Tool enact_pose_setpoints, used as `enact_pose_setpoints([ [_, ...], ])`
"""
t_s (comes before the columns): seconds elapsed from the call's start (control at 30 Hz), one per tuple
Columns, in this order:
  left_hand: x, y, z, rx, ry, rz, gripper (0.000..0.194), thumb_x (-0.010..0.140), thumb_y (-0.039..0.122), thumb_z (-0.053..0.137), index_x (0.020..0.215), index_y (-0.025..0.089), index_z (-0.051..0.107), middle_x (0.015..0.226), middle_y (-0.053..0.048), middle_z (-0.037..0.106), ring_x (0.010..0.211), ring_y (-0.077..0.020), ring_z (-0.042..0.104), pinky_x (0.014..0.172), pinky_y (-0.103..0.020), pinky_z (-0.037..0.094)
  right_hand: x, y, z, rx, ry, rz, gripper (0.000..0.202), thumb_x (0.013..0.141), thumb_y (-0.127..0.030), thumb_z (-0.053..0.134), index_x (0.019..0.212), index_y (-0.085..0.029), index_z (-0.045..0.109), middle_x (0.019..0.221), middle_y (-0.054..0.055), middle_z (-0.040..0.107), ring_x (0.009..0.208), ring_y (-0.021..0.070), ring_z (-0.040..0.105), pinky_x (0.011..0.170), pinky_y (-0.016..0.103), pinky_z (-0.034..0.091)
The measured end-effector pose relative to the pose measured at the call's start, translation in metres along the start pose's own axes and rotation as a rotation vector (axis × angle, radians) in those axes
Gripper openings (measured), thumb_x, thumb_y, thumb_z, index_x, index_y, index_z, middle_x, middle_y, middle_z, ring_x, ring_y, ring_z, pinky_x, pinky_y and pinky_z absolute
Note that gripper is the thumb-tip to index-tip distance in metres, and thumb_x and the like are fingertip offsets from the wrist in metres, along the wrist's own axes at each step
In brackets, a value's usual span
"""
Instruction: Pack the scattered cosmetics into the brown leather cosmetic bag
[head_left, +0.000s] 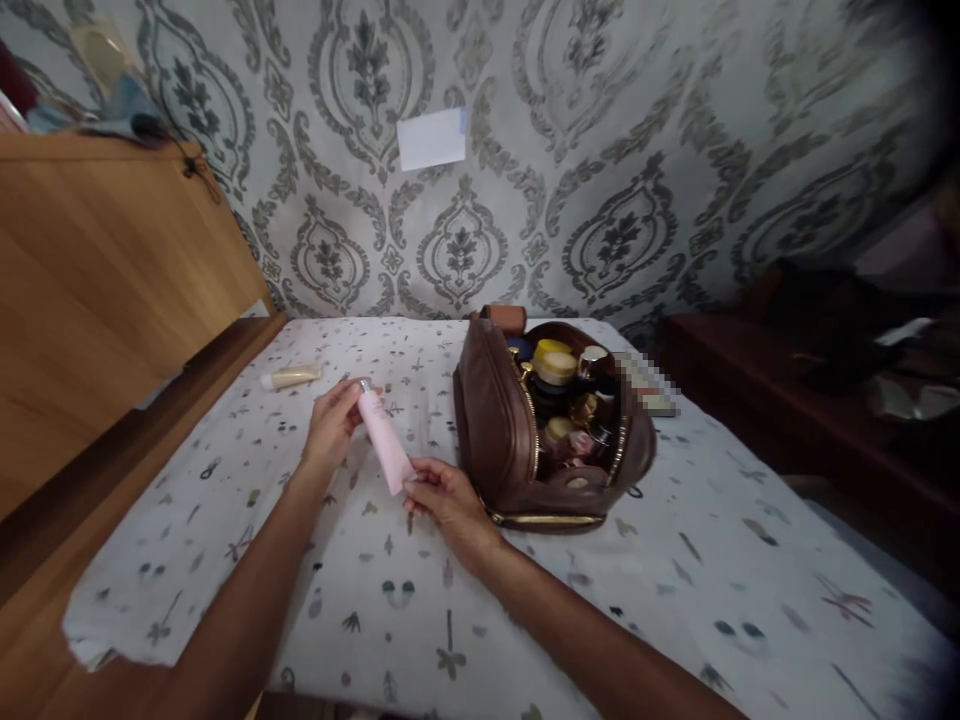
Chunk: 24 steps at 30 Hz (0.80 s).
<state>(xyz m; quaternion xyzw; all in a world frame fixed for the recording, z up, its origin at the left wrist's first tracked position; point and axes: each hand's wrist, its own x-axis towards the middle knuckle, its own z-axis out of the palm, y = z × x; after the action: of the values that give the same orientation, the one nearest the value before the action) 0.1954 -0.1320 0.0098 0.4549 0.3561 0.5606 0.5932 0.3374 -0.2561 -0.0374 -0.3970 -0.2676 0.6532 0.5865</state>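
A pink tube [385, 440] is held at a slant above the cloth, between my two hands. My left hand [335, 420] has its fingers closed on the silver cap end. The lower end of the tube is pinched by my right hand [450, 502]. Just right of the tube, a brown leather bag [487, 420] stands unzipped, with several jars and bottles inside, among them a yellow-lidded jar [555, 362]. A cream-coloured tube with a white cap [292, 376] lies on the cloth beyond my left hand.
A patterned white cloth [405, 600] covers the table. A blurred flat item [651, 385] lies behind the bag at the right. Wooden furniture [112, 270] borders the left, a patterned wall rises behind, and dark furniture [750, 400] stands at the right.
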Motion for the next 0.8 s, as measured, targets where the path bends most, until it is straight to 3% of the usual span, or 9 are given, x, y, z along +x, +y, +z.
enact_pose_setpoints([
  [0.57, -0.0037, 0.0024, 0.0008, 0.011, -0.041, -0.033, 0.043, 0.068, 0.046, 0.08, 0.096, 0.015, 0.07, 0.085, -0.008, 0.076, 0.074, -0.0198, 0.071, 0.061, -0.026, 0.052, -0.0031, -0.006, 0.0029, -0.053, -0.031, -0.032, 0.034, 0.06, -0.031, 0.084, 0.084, -0.017, 0.066, 0.068, -0.004, 0.063, 0.05, 0.0079, 0.055, 0.051, 0.022, 0.039],
  [0.8, -0.0038, 0.0024, 0.0016, -0.04, -0.054, -0.049, 0.042, 0.069, 0.046, 0.079, 0.096, 0.016, 0.07, 0.087, -0.008, 0.077, 0.074, -0.0199, 0.072, 0.061, -0.026, 0.05, -0.003, -0.004, 0.0006, 0.004, -0.069, -0.024, 0.049, 0.068, -0.058, 0.078, 0.086, -0.015, 0.064, 0.059, -0.001, 0.063, 0.051, 0.0116, 0.059, 0.05, 0.023, 0.04],
])
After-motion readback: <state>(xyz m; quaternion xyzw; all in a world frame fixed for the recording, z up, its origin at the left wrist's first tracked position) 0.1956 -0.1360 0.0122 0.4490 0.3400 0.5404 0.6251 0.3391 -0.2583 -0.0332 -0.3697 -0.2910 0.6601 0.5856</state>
